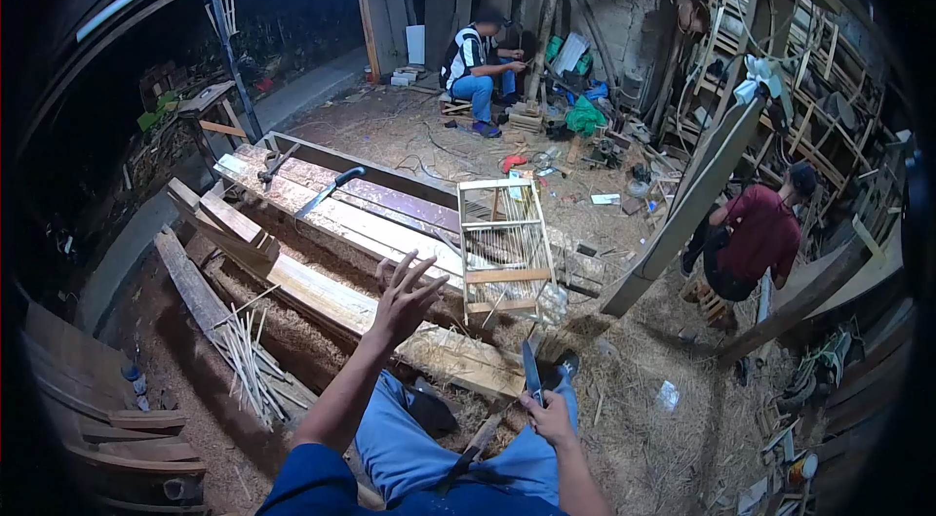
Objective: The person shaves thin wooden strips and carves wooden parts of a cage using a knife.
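My left hand point(402, 297) is raised with fingers spread, holding nothing, above a long wooden plank point(322, 292). My right hand point(549, 414) grips a knife point(531, 372) with its blade pointing up, just over my right knee. A small bamboo cage frame point(502, 243) stands upright on the planks just beyond my left hand. Thin bamboo sticks point(249, 360) lie in a bundle on the ground to the left.
Long planks point(380, 199) form a low bench with a machete-like tool point(327, 192) on it. One person point(478, 67) sits at the back by the wall, another in a red shirt point(756, 238) crouches at right. Leaning posts point(697, 194), cage frames on shelves, sawdust floor.
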A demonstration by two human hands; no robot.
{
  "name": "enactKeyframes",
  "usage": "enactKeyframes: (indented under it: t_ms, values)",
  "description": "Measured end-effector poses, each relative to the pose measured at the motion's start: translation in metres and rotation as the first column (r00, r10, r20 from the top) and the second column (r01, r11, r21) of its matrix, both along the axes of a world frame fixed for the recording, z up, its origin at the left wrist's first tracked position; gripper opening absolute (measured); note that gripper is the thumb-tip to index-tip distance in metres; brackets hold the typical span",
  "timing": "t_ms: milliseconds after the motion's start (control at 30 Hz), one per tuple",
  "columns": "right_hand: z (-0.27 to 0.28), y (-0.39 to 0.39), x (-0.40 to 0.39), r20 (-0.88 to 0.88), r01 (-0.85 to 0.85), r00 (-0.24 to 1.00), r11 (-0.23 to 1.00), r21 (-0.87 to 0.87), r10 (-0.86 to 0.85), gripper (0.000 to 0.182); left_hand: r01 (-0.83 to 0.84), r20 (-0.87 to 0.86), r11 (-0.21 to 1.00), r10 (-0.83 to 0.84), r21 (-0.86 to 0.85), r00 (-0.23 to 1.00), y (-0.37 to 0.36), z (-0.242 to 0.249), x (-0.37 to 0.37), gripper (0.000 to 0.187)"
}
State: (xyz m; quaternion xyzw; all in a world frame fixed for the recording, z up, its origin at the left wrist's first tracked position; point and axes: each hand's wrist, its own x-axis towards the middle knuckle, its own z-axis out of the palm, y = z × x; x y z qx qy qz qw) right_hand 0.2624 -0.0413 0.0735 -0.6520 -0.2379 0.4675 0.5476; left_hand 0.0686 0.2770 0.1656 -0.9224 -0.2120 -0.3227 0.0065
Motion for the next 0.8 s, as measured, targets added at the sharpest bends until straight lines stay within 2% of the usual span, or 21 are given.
enactKeyframes:
  t_ms: [67,100,133,200,267,333,367,467,600,667,733,800]
  values:
    - [-0.014,0.007,-0.002,-0.149,0.133,0.981,0.989,0.070,-0.121,0.021,-0.101,-0.005,0.994,0.101,-0.032,0.995,0.003,0.002,0.008,0.056]
    - [-0.017,0.013,0.000,-0.077,0.139,0.988,0.989,0.053,-0.135,0.019,-0.125,-0.014,0.991,0.124,-0.050,0.992,0.008,-0.001,0.010,0.064]
    - [-0.020,0.020,0.002,-0.075,0.138,0.988,0.989,0.052,-0.134,0.019,-0.126,-0.013,0.991,0.125,-0.051,0.992,0.012,-0.005,0.009,0.064]
    - [-0.024,0.032,0.001,-0.116,0.302,0.947,0.953,-0.004,-0.300,0.018,-0.169,0.005,0.980,0.170,-0.101,0.985,0.016,-0.012,0.005,0.061]
    - [-0.024,0.048,0.008,-0.079,0.302,0.950,0.953,0.000,-0.301,0.020,-0.174,-0.001,0.978,0.175,-0.116,0.985,0.024,-0.017,0.002,0.057]
    - [-0.037,0.074,0.019,0.047,0.383,0.922,0.923,0.035,-0.385,0.033,-0.165,0.010,0.971,0.169,-0.174,0.986,0.034,-0.024,0.001,0.055]
    - [-0.041,0.085,0.024,0.038,0.398,0.916,0.916,0.052,-0.400,0.034,-0.175,-0.004,0.964,0.178,-0.201,0.984,0.040,-0.027,0.001,0.053]
    - [-0.036,0.121,0.036,0.091,0.458,0.884,0.888,0.035,-0.459,0.033,-0.189,-0.012,0.948,0.193,-0.255,0.981,0.058,-0.036,0.010,0.052]
    - [-0.072,0.161,0.054,0.200,0.454,0.867,0.889,0.059,-0.456,0.023,-0.182,-0.037,0.928,0.179,-0.326,0.983,0.082,-0.045,0.036,0.050]
    - [-0.073,0.170,0.053,0.191,0.445,0.877,0.895,0.022,-0.440,0.022,-0.119,0.011,0.923,0.132,-0.365,0.991,0.098,-0.058,0.053,0.045]
    - [-0.051,0.184,0.050,-0.015,0.461,0.887,0.887,-0.016,-0.461,0.021,-0.102,0.034,0.924,0.123,-0.368,0.992,0.114,-0.063,0.073,0.042]
    - [-0.042,0.193,0.047,-0.015,0.463,0.886,0.886,-0.025,-0.464,0.021,-0.051,0.109,0.895,0.110,-0.443,0.988,0.128,-0.076,0.094,0.041]
